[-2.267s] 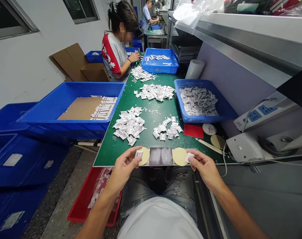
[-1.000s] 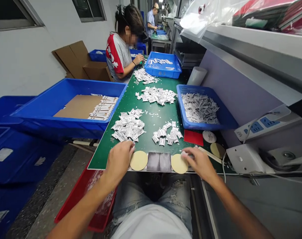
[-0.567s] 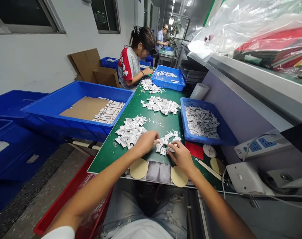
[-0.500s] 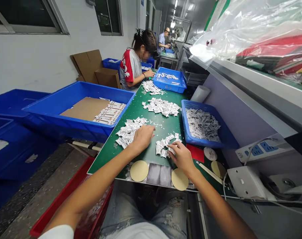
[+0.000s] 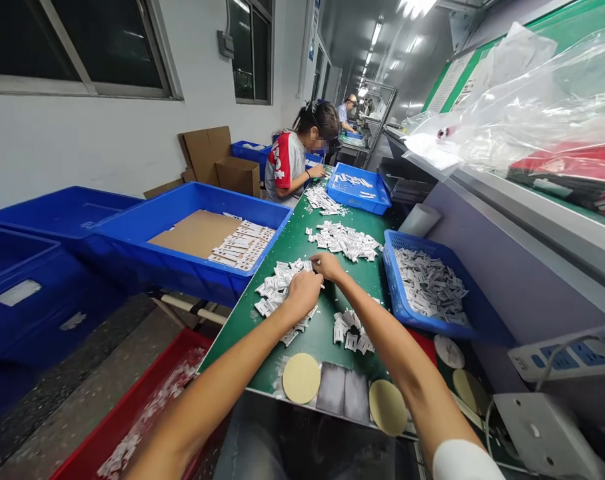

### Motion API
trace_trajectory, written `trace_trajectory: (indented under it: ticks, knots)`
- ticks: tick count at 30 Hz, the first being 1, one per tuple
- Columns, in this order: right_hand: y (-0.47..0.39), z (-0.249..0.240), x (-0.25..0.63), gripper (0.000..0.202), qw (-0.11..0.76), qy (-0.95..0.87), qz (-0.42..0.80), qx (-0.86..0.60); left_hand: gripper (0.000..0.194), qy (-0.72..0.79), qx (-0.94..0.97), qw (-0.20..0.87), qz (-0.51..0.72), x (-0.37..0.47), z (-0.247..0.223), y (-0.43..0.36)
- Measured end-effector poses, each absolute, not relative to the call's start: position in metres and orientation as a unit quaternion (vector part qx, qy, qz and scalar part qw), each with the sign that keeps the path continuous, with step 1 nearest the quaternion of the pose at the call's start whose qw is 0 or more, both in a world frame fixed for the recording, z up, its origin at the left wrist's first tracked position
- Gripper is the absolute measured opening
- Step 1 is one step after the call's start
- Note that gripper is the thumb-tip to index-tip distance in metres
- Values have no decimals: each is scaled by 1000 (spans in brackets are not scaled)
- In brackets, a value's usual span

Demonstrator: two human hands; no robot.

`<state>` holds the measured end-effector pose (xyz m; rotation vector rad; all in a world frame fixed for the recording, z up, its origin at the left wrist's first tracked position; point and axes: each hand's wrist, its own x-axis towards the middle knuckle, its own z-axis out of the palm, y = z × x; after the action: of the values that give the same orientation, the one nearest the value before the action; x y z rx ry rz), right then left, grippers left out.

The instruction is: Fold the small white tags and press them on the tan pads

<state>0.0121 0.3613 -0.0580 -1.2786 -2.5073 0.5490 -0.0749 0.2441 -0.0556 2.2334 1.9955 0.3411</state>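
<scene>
My left hand (image 5: 305,293) is closed over the right side of a pile of small white plastic pieces (image 5: 272,288). A bit of a white piece sticks out by its fingers. Just beyond it, my right hand (image 5: 327,266) reaches across to the same pile with its fingertips pinched together. What the right fingers hold, if anything, is hidden. The two hands are close together above the green tabletop (image 5: 262,340). A smaller group of white pieces (image 5: 351,332) lies nearer to me, partly covered by my right forearm.
Farther up the table lies another white pile (image 5: 345,240), with a blue basket (image 5: 390,280) of pieces on the right. A blue tub (image 5: 182,267) stands left. Round yellow discs (image 5: 301,379) lie along the front edge. A co-worker (image 5: 292,157) sits at the far left side.
My right hand has left the near group and moved forward and left to the left pile. My left hand has closed beside it. The camera view has tilted up and shifted left.
</scene>
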Motion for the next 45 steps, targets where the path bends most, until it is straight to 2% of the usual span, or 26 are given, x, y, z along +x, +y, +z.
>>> trace_trajectory:
  ticks: [5, 12, 15, 19, 22, 24, 27, 29, 35, 41, 45]
  knots:
    - [361, -58, 18, 33, 161, -836, 213, -479, 31, 667, 720, 101, 164, -75, -63, 246]
    - [335, -37, 58, 31, 276, -738, 313, -531, 23, 656, 678, 156, 293, -81, -51, 247]
    - [293, -30, 92, 34, 315, -690, 389, -524, 31, 647, 645, 174, 366, -90, -39, 224]
    - [201, -31, 154, 30, 349, -651, 442, -508, 36, 638, 611, 203, 423, -102, -37, 151]
    - [132, -37, 195, 26, 354, -645, 439, -515, 28, 623, 607, 257, 421, -104, -48, 91]
    - [99, -43, 213, 20, 326, -709, 331, -530, 20, 614, 633, 254, 397, -100, -59, 65]
    - [72, -56, 226, 19, 213, -820, 115, -519, 14, 594, 693, 213, 348, -92, -74, 47]
    - [64, -67, 228, 22, 151, -850, 40, -502, 13, 583, 724, 187, 316, -87, -82, 44]
    - [65, -85, 224, 25, 136, -865, 7, -484, 12, 601, 740, 126, 275, -79, -85, 48]
    - [60, -81, 221, 25, 108, -874, -29, -472, 11, 587, 756, 129, 258, -82, -83, 47]
    - [61, -78, 219, 20, 102, -864, -66, -488, 12, 599, 749, 94, 266, -84, -85, 48]
